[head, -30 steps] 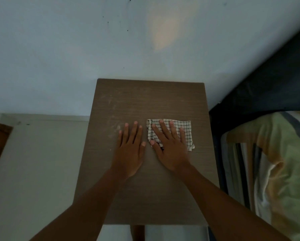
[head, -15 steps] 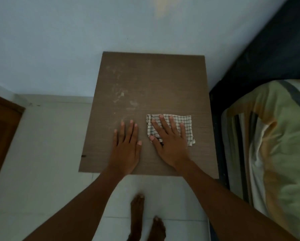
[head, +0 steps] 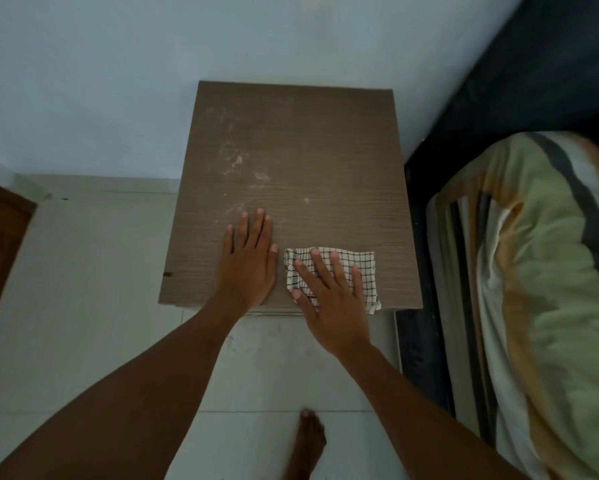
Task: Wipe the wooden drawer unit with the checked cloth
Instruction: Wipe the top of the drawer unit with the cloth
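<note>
The wooden drawer unit [head: 326,150] stands against the pale wall, seen from above, its brown top marked with whitish dust smears on the left half. A folded white cloth with black checks [head: 365,268] lies at the top's near right corner. My right hand [head: 329,292] presses flat on the cloth with straight, spread fingers and covers its near left part. My left hand [head: 248,261] rests flat on the bare wood just left of the cloth, fingers straight and together.
A bed with a dark frame [head: 426,341] and a green, striped blanket [head: 547,289] runs close along the unit's right side. White tiled floor [head: 83,289] lies to the left and in front. A bare foot [head: 308,441] stands on it. A brown wooden door [head: 0,251] is at far left.
The cloth under my right hand has slid back toward the near right edge of the top. My left hand stays flat beside it. The view has tilted down, showing more floor.
</note>
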